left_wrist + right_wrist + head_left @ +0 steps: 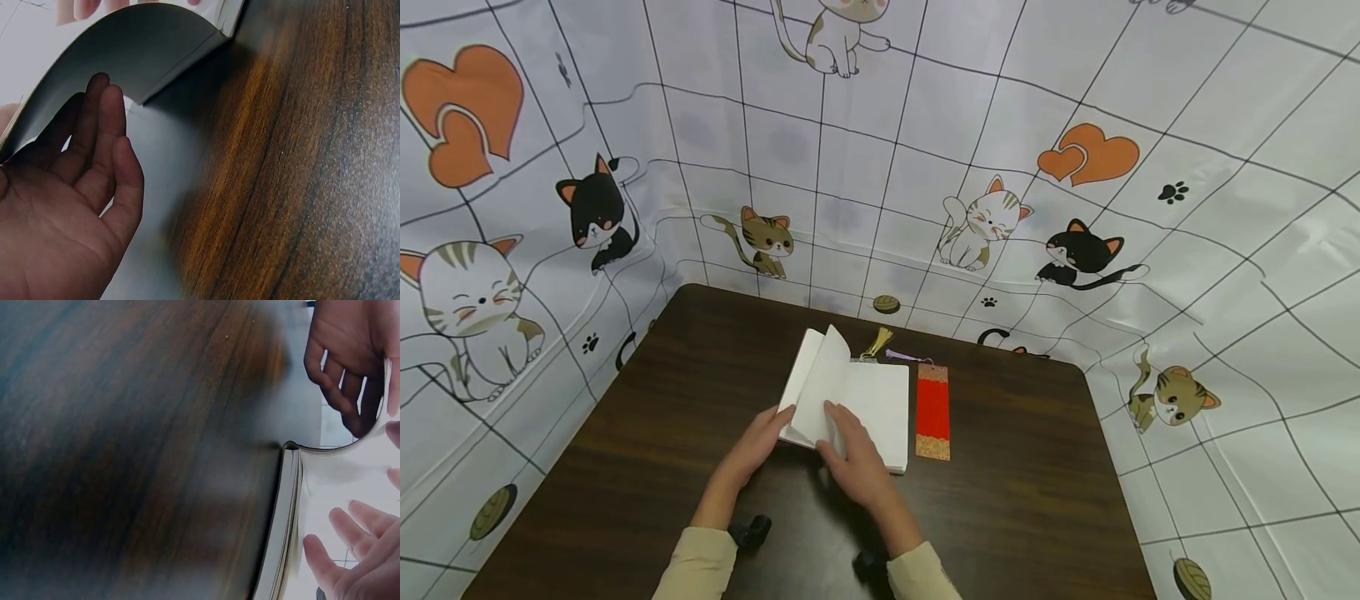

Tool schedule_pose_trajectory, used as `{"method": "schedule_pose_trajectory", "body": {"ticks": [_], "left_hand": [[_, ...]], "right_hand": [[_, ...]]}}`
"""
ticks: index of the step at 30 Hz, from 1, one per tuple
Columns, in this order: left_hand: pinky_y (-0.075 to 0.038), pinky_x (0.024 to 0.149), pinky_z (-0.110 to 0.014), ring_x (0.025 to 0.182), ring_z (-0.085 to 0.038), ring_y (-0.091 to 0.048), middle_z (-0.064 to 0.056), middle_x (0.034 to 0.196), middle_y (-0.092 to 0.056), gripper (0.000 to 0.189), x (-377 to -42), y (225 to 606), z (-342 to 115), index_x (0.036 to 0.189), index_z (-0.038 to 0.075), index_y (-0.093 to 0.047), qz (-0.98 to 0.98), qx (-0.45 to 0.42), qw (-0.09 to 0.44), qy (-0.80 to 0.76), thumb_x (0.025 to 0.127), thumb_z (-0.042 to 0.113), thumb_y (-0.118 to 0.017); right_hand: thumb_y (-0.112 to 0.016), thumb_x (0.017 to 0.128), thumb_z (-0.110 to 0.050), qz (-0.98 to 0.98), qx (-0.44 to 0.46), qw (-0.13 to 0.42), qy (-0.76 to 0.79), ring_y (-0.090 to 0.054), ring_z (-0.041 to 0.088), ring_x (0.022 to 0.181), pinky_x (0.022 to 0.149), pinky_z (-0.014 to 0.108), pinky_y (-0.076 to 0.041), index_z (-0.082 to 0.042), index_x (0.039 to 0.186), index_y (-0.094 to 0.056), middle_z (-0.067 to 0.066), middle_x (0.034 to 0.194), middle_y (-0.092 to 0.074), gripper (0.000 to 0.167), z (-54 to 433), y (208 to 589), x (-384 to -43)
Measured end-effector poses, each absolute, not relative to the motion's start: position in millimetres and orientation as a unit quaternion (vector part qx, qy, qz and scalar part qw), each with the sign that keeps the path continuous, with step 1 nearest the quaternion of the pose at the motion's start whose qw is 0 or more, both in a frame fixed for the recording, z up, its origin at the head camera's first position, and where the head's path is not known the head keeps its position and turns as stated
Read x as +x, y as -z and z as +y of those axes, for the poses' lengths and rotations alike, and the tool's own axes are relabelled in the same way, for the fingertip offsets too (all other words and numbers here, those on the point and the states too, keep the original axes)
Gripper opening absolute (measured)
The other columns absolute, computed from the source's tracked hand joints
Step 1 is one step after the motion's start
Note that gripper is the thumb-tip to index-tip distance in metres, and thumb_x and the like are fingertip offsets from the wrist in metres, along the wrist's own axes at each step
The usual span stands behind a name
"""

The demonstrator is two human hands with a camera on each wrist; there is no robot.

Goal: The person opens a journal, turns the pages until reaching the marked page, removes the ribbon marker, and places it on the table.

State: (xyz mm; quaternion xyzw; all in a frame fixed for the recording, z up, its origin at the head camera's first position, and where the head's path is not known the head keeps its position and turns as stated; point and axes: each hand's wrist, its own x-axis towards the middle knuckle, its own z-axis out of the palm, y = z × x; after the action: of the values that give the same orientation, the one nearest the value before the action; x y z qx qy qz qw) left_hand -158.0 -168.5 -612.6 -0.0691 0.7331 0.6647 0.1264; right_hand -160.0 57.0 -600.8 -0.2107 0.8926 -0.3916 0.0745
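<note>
A notebook (880, 408) with blank white pages lies spread on the dark table, its left side lifted and bowed. My left hand (756, 446) holds that raised left side, thumb on top. In the left wrist view, the fingers of the left hand (81, 181) lie beneath the curved dark cover (144, 44). Over the pages near the fold is my right hand (855, 458), its fingers touching a partly raised page (822, 392). The right wrist view shows the right hand's (369, 556) fingers spread over the white page, with the notebook's page edges (284, 519) beside them.
Right of the notebook lies a red bookmark (932, 408) with gold patterned ends and a lilac tassel (904, 356). A yellow tassel (877, 342) sticks out past the notebook's top edge. Cat-printed white sheeting (865, 167) surrounds the table (1022, 500).
</note>
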Motion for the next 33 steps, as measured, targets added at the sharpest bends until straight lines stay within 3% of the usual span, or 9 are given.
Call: {"method": "schedule_pose_trajectory", "body": {"ticks": [4,8,11,16,18,23,28,33], "left_hand": [[-0.053,0.092,-0.03,0.108,-0.013,-0.066,-0.014,0.134,-0.073,0.068,-159.1,611.9,-167.4,0.153,0.004,-0.058,0.728,-0.069,0.125,-0.67,0.116,0.057,-0.036],[-0.052,0.09,-0.029,0.107,-0.012,-0.066,-0.013,0.128,-0.074,0.083,-157.7,617.3,-171.9,0.146,0.001,-0.063,0.726,-0.042,0.129,-0.674,0.113,0.068,-0.025],[-0.051,0.098,-0.033,0.116,-0.015,-0.065,-0.013,0.132,-0.072,0.084,-156.7,616.4,-174.1,0.146,0.001,-0.062,0.732,-0.019,0.13,-0.669,0.112,0.068,-0.023],[-0.046,0.114,-0.048,0.135,-0.026,-0.06,-0.016,0.149,-0.065,0.073,-157.0,610.7,-172.2,0.157,0.005,-0.053,0.732,-0.024,0.127,-0.669,0.113,0.062,-0.041],[-0.047,0.115,-0.047,0.134,-0.026,-0.062,-0.017,0.15,-0.065,0.069,-157.5,609.7,-171.5,0.159,0.006,-0.051,0.733,-0.044,0.121,-0.668,0.113,0.058,-0.045],[-0.047,0.114,-0.047,0.134,-0.029,-0.06,-0.021,0.153,-0.061,0.066,-157.4,607.4,-170.9,0.162,0.003,-0.046,0.738,-0.066,0.121,-0.661,0.117,0.05,-0.041],[-0.028,0.131,-0.061,0.16,-0.04,-0.035,-0.022,0.171,-0.039,0.074,-155.3,603.3,-169.6,0.168,0.001,-0.033,0.728,-0.056,0.146,-0.667,0.116,0.054,-0.039],[-0.016,0.134,-0.062,0.167,-0.042,-0.015,-0.022,0.178,-0.022,0.078,-153.4,603.1,-170.6,0.17,0.0,-0.023,0.727,-0.049,0.158,-0.666,0.116,0.054,-0.037]], "right_hand": [[-0.061,0.11,-0.044,0.905,-0.216,0.075,0.359,-0.049,0.033,0.153,0.12,0.06,-0.046,-0.038,0.165,-0.043,0.005,0.173,-0.041,0.059,54.8,600.8,-157.0],[-0.062,0.11,-0.044,0.91,-0.217,0.076,0.345,-0.05,0.034,0.152,0.119,0.061,-0.046,-0.039,0.163,-0.046,0.006,0.172,-0.042,0.056,53.8,599.7,-155.1],[-0.061,0.11,-0.044,0.912,-0.22,0.078,0.338,-0.05,0.034,0.152,0.12,0.062,-0.046,-0.039,0.163,-0.046,0.007,0.173,-0.041,0.056,53.5,597.7,-154.2],[-0.059,0.111,-0.044,0.917,-0.225,0.081,0.319,-0.051,0.034,0.152,0.119,0.063,-0.046,-0.039,0.165,-0.044,0.006,0.174,-0.04,0.056,52.8,594.6,-156.2],[-0.058,0.111,-0.044,0.917,-0.227,0.082,0.317,-0.051,0.034,0.152,0.119,0.063,-0.045,-0.037,0.165,-0.044,0.005,0.174,-0.04,0.056,52.6,592.8,-158.1],[-0.056,0.112,-0.045,0.918,-0.231,0.08,0.314,-0.051,0.029,0.151,0.123,0.059,-0.042,-0.029,0.166,-0.042,0.001,0.172,-0.044,0.058,55.3,590.9,-163.6],[-0.054,0.114,-0.035,0.928,-0.228,0.058,0.287,-0.053,0.029,0.149,0.122,0.057,-0.044,-0.02,0.163,-0.046,0.004,0.166,-0.052,0.052,65.6,591.7,-166.3],[-0.056,0.113,-0.031,0.945,-0.209,0.066,0.243,-0.051,0.031,0.151,0.121,0.06,-0.043,-0.018,0.156,-0.057,0.008,0.164,-0.054,0.045,77.9,595.1,-168.6]]}}
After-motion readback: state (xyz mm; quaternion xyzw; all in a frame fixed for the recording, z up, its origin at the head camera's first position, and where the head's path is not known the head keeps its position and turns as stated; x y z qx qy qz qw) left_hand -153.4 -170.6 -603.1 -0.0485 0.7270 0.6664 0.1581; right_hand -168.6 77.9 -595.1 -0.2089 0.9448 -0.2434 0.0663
